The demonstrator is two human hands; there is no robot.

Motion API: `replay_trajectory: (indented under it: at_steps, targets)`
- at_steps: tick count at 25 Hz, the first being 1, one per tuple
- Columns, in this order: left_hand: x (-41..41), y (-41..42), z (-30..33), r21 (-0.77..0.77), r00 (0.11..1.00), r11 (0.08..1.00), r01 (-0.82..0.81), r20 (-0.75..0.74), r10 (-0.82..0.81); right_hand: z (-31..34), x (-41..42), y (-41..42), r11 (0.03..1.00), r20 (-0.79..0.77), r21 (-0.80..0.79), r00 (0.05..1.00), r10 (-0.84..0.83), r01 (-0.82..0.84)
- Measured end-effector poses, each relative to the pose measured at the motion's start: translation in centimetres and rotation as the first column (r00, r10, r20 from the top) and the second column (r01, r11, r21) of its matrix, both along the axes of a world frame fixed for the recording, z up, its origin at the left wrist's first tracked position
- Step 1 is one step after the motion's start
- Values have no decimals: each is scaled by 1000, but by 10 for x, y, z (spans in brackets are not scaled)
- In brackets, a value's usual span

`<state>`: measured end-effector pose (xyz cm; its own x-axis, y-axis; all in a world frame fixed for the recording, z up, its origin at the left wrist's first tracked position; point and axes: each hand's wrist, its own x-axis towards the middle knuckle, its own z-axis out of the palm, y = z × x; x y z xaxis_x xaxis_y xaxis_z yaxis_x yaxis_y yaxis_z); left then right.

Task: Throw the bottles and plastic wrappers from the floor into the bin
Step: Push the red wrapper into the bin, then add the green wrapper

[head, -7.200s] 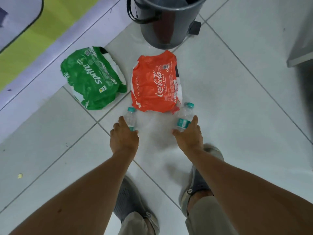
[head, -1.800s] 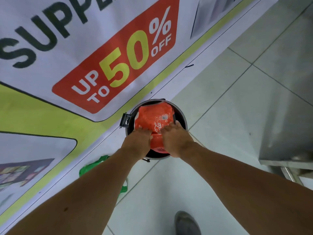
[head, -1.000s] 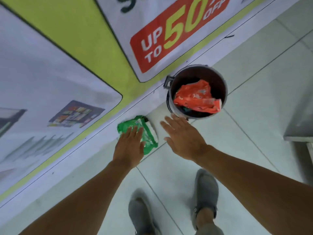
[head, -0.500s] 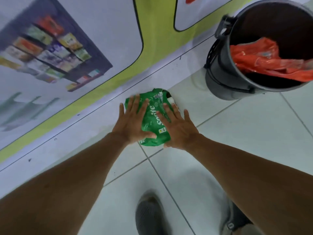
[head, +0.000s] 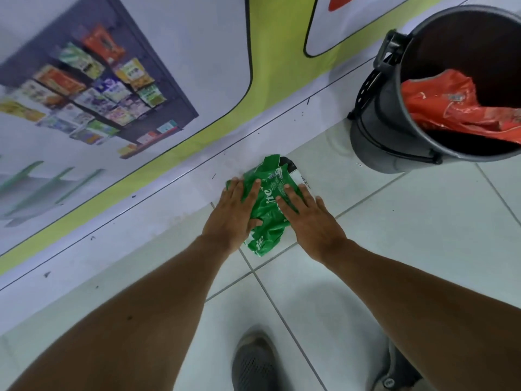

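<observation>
Nearest the camera, a grey shoe (head: 255, 362) stands on the white tiled floor (head: 408, 235), straight back from the green wrapper (head: 269, 210), and the edge of a second shoe (head: 400, 371) shows to its right. Two bare forearms run forward from the lower corners toward that wrapper.

The left hand (head: 232, 217) lies on the wrapper's left side with the fingers stretched out flat and the thumb tucked against the crumpled plastic at its near edge. The right hand (head: 308, 218) lies on the wrapper's right side, fingers likewise long and spread, pressing the plastic inward. Neither hand has closed into a grip; the wrapper is squeezed between the two open palms, and whether it has left the floor cannot be told. The wrapper is bunched into folds, white letters showing between the hands, its far end poking out past the fingertips and its near end reaching over a tile joint.

Beyond the wrapper, right where the floor meets the wall, runs the bottom of a printed banner (head: 127, 94) with a lime green band and a picture of stocked shelves.

To the far right of the wrapper stands a grey round bin (head: 377, 128), open at the top, with a black handle (head: 363, 91) hanging down its side. A red wrapper (head: 451, 108) lies crumpled inside it.
</observation>
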<state>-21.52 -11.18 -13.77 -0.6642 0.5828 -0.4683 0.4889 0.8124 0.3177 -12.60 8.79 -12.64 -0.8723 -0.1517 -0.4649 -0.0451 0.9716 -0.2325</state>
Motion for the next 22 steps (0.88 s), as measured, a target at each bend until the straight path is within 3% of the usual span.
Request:
replay_trajectory:
  at_steps: [4,8,14,18,22]
  targets:
    - [10,4,50,8,999,1000,22,-35,-21,52,13,9,1000,-64,-15,998,-26,25]
    - [12,16,145,30,992,997,65,-110,-62,144,27,27,996,-145,-42,986,-83,78]
    - [-1,105,274,141,988,986,88,-139,-69,272,25,112,988,-256,-4,955,-150,154]
    - [-17,193,281,138,994,988,74,-89,-62,281,14,189,978,-280,126,951,-128,168]
    - [-34,282,248,122,999,992,15,-47,-10,250,-13,255,941,-209,216,954,-216,261]
